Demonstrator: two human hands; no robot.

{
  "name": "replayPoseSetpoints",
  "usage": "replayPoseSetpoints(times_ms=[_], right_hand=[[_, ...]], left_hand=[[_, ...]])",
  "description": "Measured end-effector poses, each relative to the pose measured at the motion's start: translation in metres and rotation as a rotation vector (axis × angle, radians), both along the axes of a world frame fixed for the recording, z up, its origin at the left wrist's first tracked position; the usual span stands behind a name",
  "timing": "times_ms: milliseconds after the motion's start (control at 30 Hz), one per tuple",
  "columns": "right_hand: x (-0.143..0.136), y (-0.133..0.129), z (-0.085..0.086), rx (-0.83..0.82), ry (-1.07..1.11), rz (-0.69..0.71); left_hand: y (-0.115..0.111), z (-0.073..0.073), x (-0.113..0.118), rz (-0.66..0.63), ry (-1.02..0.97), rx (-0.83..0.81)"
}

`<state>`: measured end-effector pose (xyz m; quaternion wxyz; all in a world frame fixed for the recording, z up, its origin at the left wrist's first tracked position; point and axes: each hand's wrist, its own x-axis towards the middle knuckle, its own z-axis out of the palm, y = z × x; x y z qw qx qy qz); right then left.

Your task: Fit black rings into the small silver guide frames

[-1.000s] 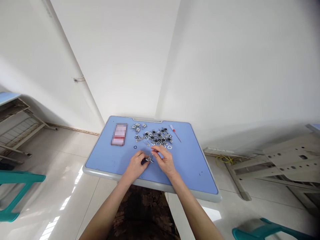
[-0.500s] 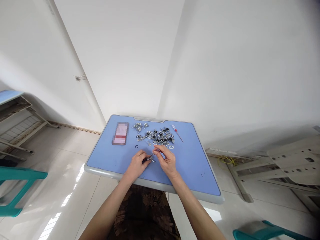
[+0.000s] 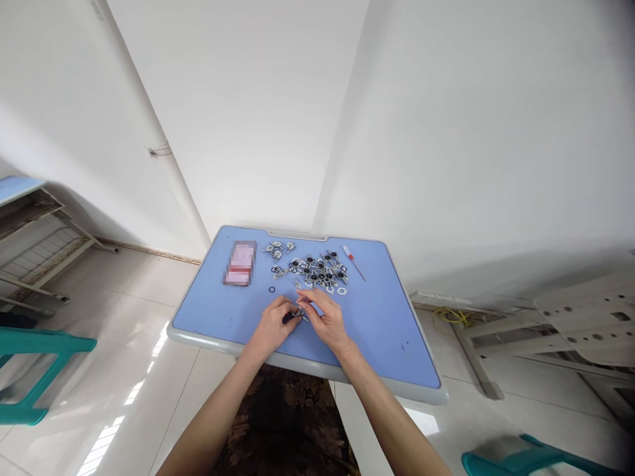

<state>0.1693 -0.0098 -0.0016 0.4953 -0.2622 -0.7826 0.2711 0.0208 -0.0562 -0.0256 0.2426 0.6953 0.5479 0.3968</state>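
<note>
Near the front of the blue table (image 3: 381, 330), my left hand (image 3: 274, 324) is closed round a small metal fitting (image 3: 300, 316), partly hidden by the fingers. From the right, my right hand (image 3: 325, 318) reaches over the same fitting with thumb and fingers pinched together. What sits in that pinch is too small to make out. Beyond the hands lies a pile of metal fittings with black round parts (image 3: 320, 268). A black rubber ring (image 3: 272, 289) rests by itself left of the pile, and a flat metal plate with holes (image 3: 342, 291) lies at its right front.
A small group of metal fittings (image 3: 276, 248) lies at the back. To its left is a pink, blurred-out packet (image 3: 241, 263). A screwdriver with a red and clear handle (image 3: 354, 262) lies at the right. Teal stools (image 3: 44, 344) stand beside the table.
My right hand has shifted slightly left and closer to my left hand, its fingertips now over the fitting. My left hand has hardly moved.
</note>
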Motion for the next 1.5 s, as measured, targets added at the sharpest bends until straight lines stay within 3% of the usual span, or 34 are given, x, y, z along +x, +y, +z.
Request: replayPoseSetpoints(times_ms=[533, 1067, 1333, 1500], right_hand=[[-0.006, 0.006, 0.0, 0.053, -0.04, 0.091], [-0.007, 0.008, 0.004, -0.074, -0.039, 0.208], [-0.011, 0.007, -0.003, -0.044, -0.007, 0.007], [-0.01, 0.007, -0.007, 0.035, -0.072, 0.05]], left_hand=[[0.001, -0.003, 0.001, 0.005, -0.018, 0.008], [0.002, -0.007, -0.001, 0.015, -0.016, 0.016], [0.0, 0.001, 0.001, 0.011, -0.008, 0.005], [0.001, -0.001, 0.001, 0.012, -0.018, 0.01]])
